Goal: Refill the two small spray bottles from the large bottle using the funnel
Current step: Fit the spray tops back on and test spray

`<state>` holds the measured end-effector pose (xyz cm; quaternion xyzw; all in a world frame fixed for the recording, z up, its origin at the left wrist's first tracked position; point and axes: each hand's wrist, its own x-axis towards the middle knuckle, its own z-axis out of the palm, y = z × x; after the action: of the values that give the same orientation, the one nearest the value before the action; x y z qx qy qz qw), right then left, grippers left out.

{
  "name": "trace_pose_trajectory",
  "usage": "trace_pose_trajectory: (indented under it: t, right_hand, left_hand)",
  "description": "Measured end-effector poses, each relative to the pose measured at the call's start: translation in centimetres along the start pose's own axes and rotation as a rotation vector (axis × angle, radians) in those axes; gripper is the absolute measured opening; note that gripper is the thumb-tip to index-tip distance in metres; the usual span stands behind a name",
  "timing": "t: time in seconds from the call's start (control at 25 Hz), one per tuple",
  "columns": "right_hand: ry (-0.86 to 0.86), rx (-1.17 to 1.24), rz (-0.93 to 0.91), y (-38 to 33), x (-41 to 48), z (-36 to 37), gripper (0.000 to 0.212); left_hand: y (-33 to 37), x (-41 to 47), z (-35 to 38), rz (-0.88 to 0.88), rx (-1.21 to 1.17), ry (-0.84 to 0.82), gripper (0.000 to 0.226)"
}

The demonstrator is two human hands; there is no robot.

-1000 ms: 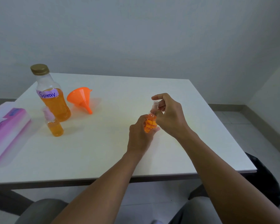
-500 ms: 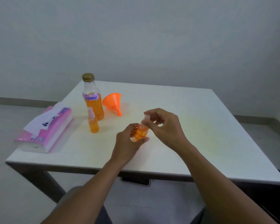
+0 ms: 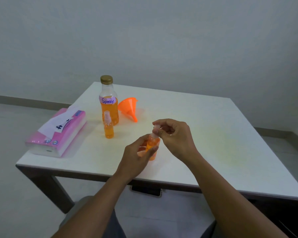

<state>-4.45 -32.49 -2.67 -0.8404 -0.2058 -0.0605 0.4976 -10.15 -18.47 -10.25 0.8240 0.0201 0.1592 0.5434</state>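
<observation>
Orange liquid shows through the small spray bottle [image 3: 152,144] held upright just above the table [image 3: 213,134], near its front edge. The left hand [image 3: 138,157] is wrapped around its body, and the right hand [image 3: 175,136] pinches the spray top [image 3: 156,129] between thumb and fingertips; whether that top is being tightened or loosened cannot be told. The second spray bottle [image 3: 108,128] stands capped and looks fairly full, just in front of the large bottle [image 3: 109,104], which is about half full with its gold cap on. The funnel [image 3: 129,107] lies on its side beside it. A tissue pack [image 3: 58,133] sits at the left. With everything closed, the refilling is probably either nearly finished or not begun.
</observation>
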Motion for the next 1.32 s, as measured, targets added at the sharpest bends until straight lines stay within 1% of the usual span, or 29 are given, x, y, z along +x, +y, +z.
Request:
trace_pose_trajectory:
  t: [0.08, 0.2, 0.44, 0.64, 0.8, 0.92, 1.08, 1.32]
  right_hand:
    - [-0.008, 0.001, -0.003, 0.1, 0.1, 0.0, 0.018]
    - [-0.019, -0.012, -0.034, 0.2, 0.4, 0.1, 0.017]
    - [-0.026, -0.005, -0.036, 0.5, 0.7, 0.1, 0.016]
    - [-0.018, -0.013, -0.028, 0.5, 1.2, -0.1, 0.013]
    - [-0.059, -0.07, -0.042, 0.4, 1.6, -0.4, 0.015]
    - [-0.052, -0.086, -0.039, 0.3, 1.4, -0.4, 0.015]
    - [-0.026, -0.05, -0.019, 0.2, 1.2, -0.5, 0.014]
    - [0.012, -0.01, -0.027, 0.0, 1.5, -0.6, 0.016]
  left_hand:
    - [-0.2, 0.2, 0.2, -0.02, -0.017, -0.023, 0.043]
    - [-0.4, 0.4, 0.5, -0.025, -0.037, -0.056, 0.057]
    - [-0.8, 0.7, 0.5, -0.045, -0.019, -0.089, 0.069]
    - [-0.5, 0.9, 0.6, -0.049, -0.01, -0.087, 0.064]
    - [-0.4, 1.1, 0.6, -0.062, -0.007, -0.092, 0.061]
    - [-0.3, 1.0, 0.6, -0.063, -0.002, -0.095, 0.06]
    - [-0.2, 1.0, 0.4, -0.073, 0.004, -0.099, 0.063]
    - [-0.3, 1.1, 0.3, -0.062, 0.027, -0.106, 0.056]
